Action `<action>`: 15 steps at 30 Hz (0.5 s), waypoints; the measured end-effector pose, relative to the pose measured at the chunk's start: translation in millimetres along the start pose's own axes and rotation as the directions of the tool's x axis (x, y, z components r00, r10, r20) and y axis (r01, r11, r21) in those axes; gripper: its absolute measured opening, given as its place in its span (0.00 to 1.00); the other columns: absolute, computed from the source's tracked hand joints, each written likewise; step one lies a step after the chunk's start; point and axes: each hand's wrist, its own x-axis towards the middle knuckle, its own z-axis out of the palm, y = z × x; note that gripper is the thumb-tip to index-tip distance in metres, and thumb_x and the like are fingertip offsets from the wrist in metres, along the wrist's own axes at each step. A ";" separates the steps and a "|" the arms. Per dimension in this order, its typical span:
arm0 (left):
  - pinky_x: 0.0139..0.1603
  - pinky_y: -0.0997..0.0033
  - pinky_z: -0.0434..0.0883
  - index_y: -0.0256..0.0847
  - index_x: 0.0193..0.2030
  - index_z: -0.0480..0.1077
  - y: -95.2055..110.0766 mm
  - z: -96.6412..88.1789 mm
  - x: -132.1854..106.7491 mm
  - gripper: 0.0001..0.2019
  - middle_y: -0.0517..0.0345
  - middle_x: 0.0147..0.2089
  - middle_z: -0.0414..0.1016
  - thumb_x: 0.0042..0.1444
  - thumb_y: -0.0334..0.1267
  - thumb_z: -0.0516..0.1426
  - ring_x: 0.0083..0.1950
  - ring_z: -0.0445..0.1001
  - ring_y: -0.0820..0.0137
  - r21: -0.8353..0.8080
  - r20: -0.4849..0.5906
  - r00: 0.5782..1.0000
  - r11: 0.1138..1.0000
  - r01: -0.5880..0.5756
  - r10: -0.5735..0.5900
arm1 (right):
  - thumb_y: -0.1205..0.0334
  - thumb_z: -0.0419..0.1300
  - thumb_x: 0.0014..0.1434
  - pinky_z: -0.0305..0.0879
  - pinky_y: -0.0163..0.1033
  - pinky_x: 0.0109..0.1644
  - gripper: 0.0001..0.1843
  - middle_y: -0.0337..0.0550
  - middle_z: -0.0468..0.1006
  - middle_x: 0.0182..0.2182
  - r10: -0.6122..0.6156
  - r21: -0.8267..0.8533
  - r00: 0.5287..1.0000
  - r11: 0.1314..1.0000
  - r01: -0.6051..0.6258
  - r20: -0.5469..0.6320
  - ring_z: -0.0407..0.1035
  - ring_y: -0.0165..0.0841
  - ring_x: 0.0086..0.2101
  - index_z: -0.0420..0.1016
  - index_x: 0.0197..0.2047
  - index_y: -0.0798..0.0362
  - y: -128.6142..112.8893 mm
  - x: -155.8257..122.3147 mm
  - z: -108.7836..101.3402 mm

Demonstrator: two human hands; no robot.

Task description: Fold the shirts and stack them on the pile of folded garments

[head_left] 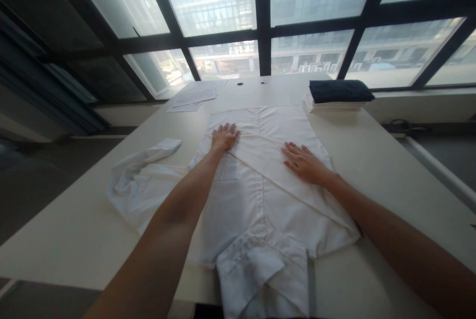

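A white button-up shirt (pixel 238 205) lies front up on the table, its collar end nearest me and hanging toward the table's front edge. One sleeve is laid slantwise across the shirt's front; the other spreads out crumpled on the left. My left hand (pixel 225 137) rests flat with fingers spread, on the shirt near the end of the crossed sleeve. My right hand (pixel 303 161) lies palm down on the folded-over sleeve at the right side, fingers stretched out. Neither hand grips the cloth. A chest pocket shows beside my left forearm.
The white table (pixel 372 175) runs up to tall dark-framed windows. At its back right, a dark folded garment (pixel 340 91) sits on a stack of white folded cloth (pixel 334 106). Sheets of paper (pixel 197 95) lie at the back left. A curtain (pixel 48 81) hangs at the left.
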 end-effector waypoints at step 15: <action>0.77 0.40 0.46 0.50 0.80 0.47 1.7 -2.2 -6.5 0.35 0.53 0.82 0.42 0.71 0.58 0.37 0.81 0.43 0.52 0.011 0.025 1.000 1.000 0.001 -0.001 | 0.51 0.44 0.73 0.48 0.58 0.75 0.32 0.50 0.56 0.75 0.003 0.001 1.000 1.000 -0.003 0.028 0.49 0.43 0.73 0.58 0.76 0.51 2.4 -2.5 9.7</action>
